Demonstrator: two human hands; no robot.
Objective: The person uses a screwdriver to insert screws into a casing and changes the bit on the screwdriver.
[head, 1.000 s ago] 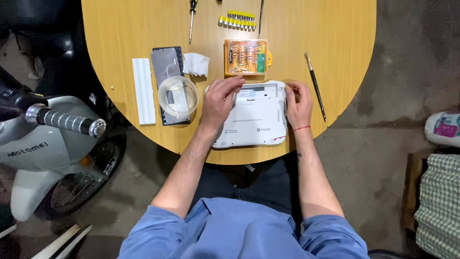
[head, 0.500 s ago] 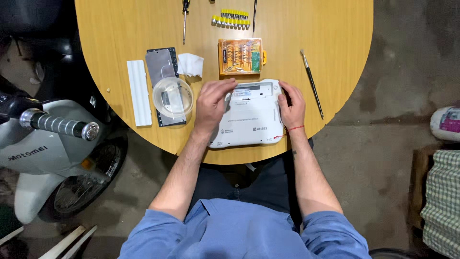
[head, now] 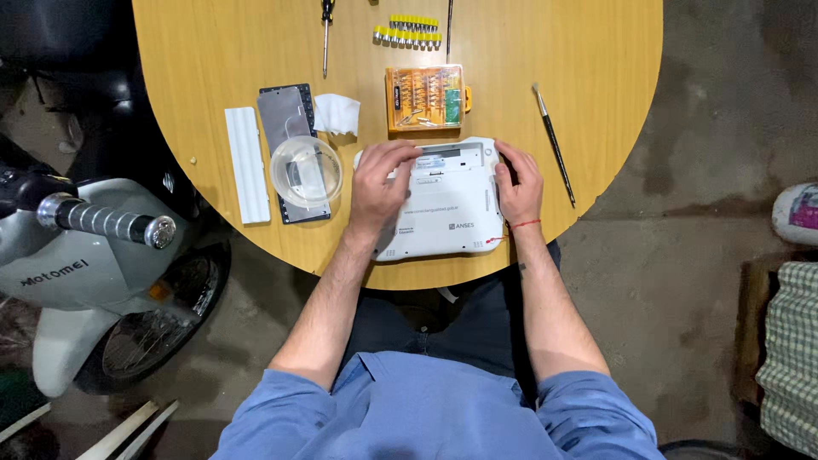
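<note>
Since a sec ago my left hand slid up w/ fingertips onto the top edge of the white laptop, which lies upside down at the near edge of the round wooden table; looks like I'm feeling along the battery slot. Left fingers curled, pressed flat on the shell, pinching nothing. Right hand cups the right edge, fingers together & bent.

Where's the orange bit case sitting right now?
In the head view, the orange bit case lies on the round wooden table, just beyond the white laptop, between the white cloth and the thin brush.
</note>
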